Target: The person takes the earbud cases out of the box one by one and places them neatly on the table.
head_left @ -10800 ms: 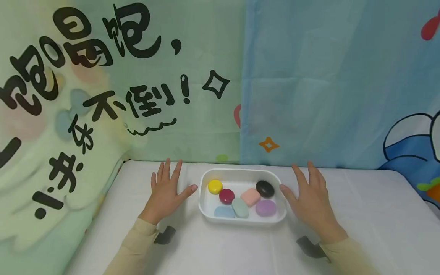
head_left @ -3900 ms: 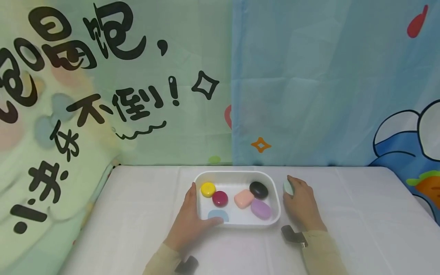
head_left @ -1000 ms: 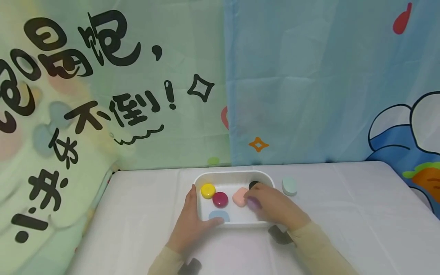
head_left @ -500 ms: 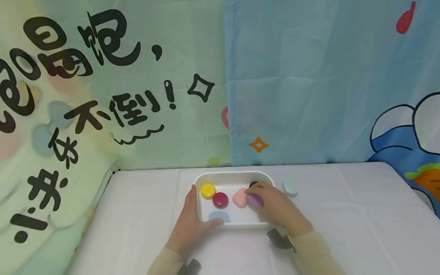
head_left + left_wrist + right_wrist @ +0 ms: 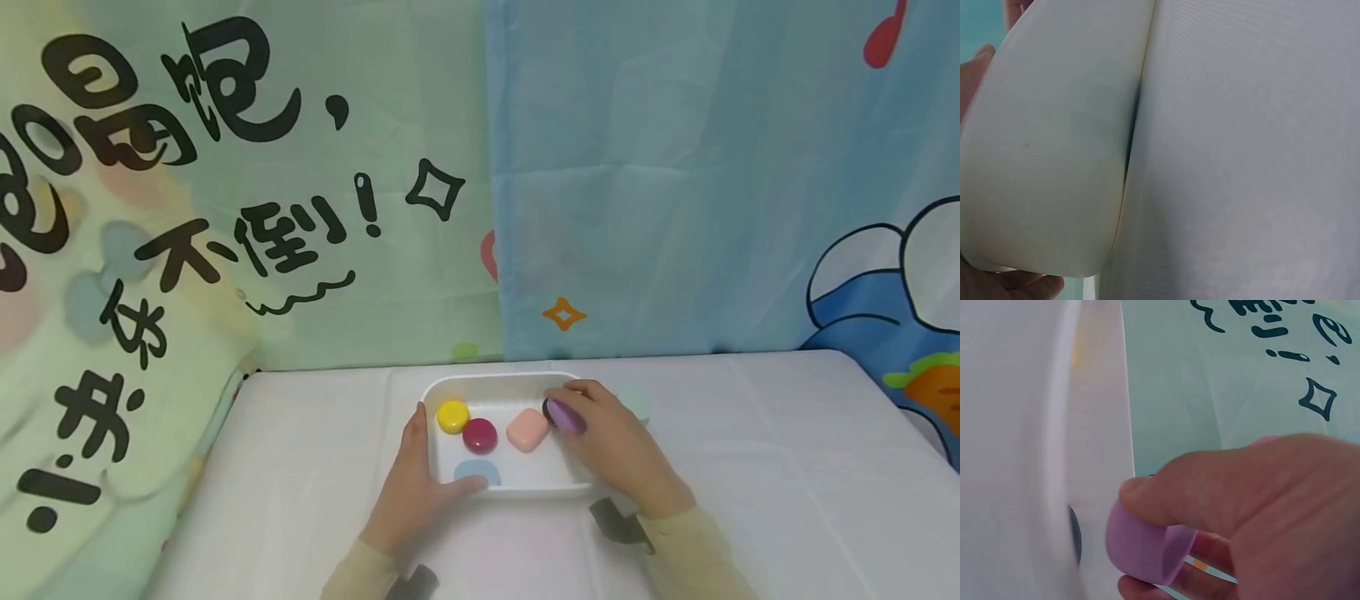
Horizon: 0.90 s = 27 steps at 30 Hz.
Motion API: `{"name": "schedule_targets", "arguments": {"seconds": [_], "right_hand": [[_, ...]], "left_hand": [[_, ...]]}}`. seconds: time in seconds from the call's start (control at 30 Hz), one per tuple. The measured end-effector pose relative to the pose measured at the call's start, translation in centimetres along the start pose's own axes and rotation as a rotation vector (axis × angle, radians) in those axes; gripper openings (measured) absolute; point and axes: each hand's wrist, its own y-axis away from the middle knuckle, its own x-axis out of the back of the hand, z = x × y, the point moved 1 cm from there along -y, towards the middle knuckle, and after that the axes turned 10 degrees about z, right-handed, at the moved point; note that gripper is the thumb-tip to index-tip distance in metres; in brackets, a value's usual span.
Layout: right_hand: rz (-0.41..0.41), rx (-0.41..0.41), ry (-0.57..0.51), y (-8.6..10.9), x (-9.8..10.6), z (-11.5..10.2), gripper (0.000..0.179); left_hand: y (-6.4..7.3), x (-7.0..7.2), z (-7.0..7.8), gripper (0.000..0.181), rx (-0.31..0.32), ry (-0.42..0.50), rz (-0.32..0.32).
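A white tray (image 5: 517,492) stands on the table, and my left hand (image 5: 416,492) grips its near left corner, thumb over the front rim and fingers along the left side. In the left wrist view the tray's wall (image 5: 1047,137) fills much of the picture. My right hand (image 5: 622,454) pinches a smooth purple oval piece (image 5: 566,418) over the tray's right end. The right wrist view shows the purple piece (image 5: 1135,544) between thumb and fingers. Inside the tray lie a pink rounded block (image 5: 528,430), a dark red disc (image 5: 480,436), a yellow disc (image 5: 453,417) and a mostly hidden black piece (image 5: 547,410).
On the table just right of the tray lies a mint-green oval piece (image 5: 637,402), partly behind my right hand. A pale blue half-round shape (image 5: 477,472) shows at the tray's front. Printed cloth (image 5: 675,208) hangs behind the white table (image 5: 787,467).
Earlier both hands were open beside the tray; the left then took its corner, and the mint-green piece went onto the table. Just now my right hand has raised the purple piece up and rightward.
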Motion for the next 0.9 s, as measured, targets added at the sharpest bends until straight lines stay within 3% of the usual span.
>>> {"name": "schedule_targets", "arguments": {"seconds": [0.17, 0.9], "right_hand": [[0.059, 0.020, 0.013, 0.0, 0.8, 0.5, 0.043], [0.145, -0.102, 0.032, 0.4, 3.3, 3.2, 0.049]], "left_hand": [[-0.1, 0.1, 0.1, 0.123, -0.008, 0.007, 0.003], [0.0, -0.1, -0.3, 0.124, 0.012, -0.013, -0.001]]}}
